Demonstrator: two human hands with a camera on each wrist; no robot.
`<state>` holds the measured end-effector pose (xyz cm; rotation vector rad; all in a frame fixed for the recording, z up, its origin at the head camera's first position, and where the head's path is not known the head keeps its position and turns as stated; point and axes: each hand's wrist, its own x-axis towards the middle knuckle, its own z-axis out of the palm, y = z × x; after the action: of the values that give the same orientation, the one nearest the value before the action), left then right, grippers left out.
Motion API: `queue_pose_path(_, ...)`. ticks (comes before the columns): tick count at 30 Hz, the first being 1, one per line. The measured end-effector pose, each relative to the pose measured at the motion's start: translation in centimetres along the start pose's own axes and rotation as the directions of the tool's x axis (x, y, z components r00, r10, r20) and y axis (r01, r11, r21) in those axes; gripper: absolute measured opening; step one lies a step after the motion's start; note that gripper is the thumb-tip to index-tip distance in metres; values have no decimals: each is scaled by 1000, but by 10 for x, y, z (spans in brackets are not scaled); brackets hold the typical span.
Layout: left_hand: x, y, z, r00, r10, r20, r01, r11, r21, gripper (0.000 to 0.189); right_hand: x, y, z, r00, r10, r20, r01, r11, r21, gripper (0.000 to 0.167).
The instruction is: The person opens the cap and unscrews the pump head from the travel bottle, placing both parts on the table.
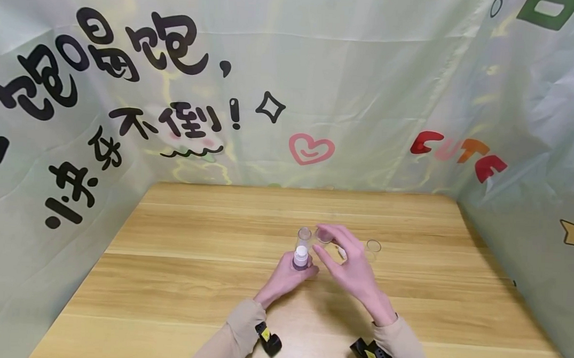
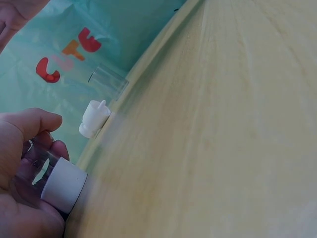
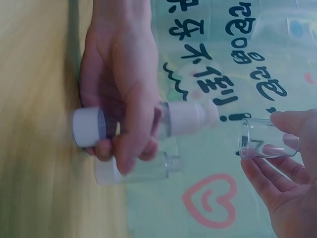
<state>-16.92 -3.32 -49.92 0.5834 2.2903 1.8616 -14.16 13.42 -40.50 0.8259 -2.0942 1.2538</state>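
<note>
My left hand (image 1: 287,275) grips a small clear bottle by its body. It has a white pump top (image 3: 190,118) and a white base (image 2: 65,184), and it stands upright at or just above the tabletop. To its right, my right hand (image 1: 352,267) holds a clear cylindrical cap (image 3: 267,139) between thumb and fingers, apart from the pump top. Just behind the gripped bottle stands a second clear bottle (image 3: 143,168) with a white base and a bare neck. Beyond the right hand, a loose white pump top (image 2: 94,118) rests on the table, partly hidden in the head view.
Another clear cap (image 1: 373,246) stands on the wooden table (image 1: 191,281), right of the loose pump top. A printed curtain (image 1: 368,86) encloses the table's back and sides. Each wrist wears a black strapped camera.
</note>
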Motion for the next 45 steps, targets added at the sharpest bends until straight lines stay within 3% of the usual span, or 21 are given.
queue_pose_path(7,0,0,1,999,-29,-17,30,999,13,14,0,4,-17,1000,-8,-20,7,999,-42,45)
queue_pose_path(15,-1,1,1,999,-38,-10,38,999,-4,15,-5,12,-45,999,43,7,-42,992,-117,43)
queue_pose_path(25,-2,2,3,997,-72,-35,71,997,-11,14,-16,27,-80,977,161,139,-112,946,-303,36)
queue_pose_path(30,-5,12,4,995,-84,-46,84,996,-4,12,-22,31,-91,936,263,233,-182,930,-320,28)
queue_pose_path(37,-13,36,0,998,-54,-42,53,998,-32,12,-28,34,-100,830,434,350,-306,879,-366,28)
queue_pose_path(41,-11,31,1,998,-56,-38,55,998,-27,11,-33,39,-101,784,490,382,-340,853,-396,28)
queue_pose_path(45,-5,14,3,997,-63,-39,63,998,-6,11,-37,43,-102,759,512,402,-348,841,-414,29)
